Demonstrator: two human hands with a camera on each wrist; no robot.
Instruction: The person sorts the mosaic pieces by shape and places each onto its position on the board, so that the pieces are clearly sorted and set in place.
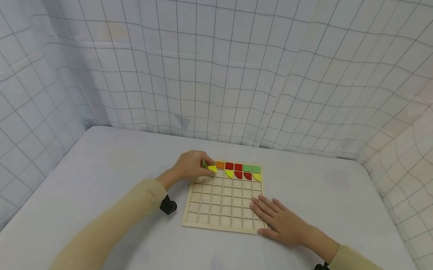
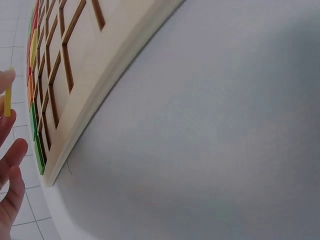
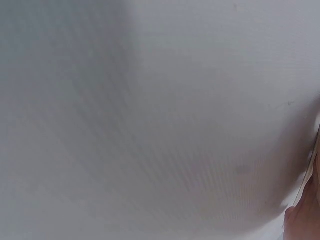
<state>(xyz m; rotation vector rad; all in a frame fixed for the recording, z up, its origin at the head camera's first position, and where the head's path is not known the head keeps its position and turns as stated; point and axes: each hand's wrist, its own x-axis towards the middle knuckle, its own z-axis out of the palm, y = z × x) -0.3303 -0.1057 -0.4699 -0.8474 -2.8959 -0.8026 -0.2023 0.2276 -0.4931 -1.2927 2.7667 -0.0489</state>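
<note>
A pale wooden grid board (image 1: pixel 204 208) lies flat, with coloured tiles along its far rows. My left hand (image 1: pixel 191 165) pinches a yellow tile (image 1: pixel 212 168) between thumb and finger above the board's far left part; the left wrist view shows this tile (image 2: pixel 8 95) edge-on and thin. Squares in orange (image 1: pixel 220 165), red (image 1: pixel 229 166) and light green (image 1: pixel 256 169) fill much of the far row. In the second row sit yellow and red quarter-round tiles (image 1: pixel 238 174). My right hand (image 1: pixel 281 220) rests with straight fingers on the board's right edge.
White cloth covers the table (image 1: pixel 307 176). Grid-patterned curtains (image 1: pixel 248 65) hang behind and at both sides. Black wrist cameras (image 1: pixel 168 205) are strapped under the sleeves. Table cloth fills most of the right wrist view.
</note>
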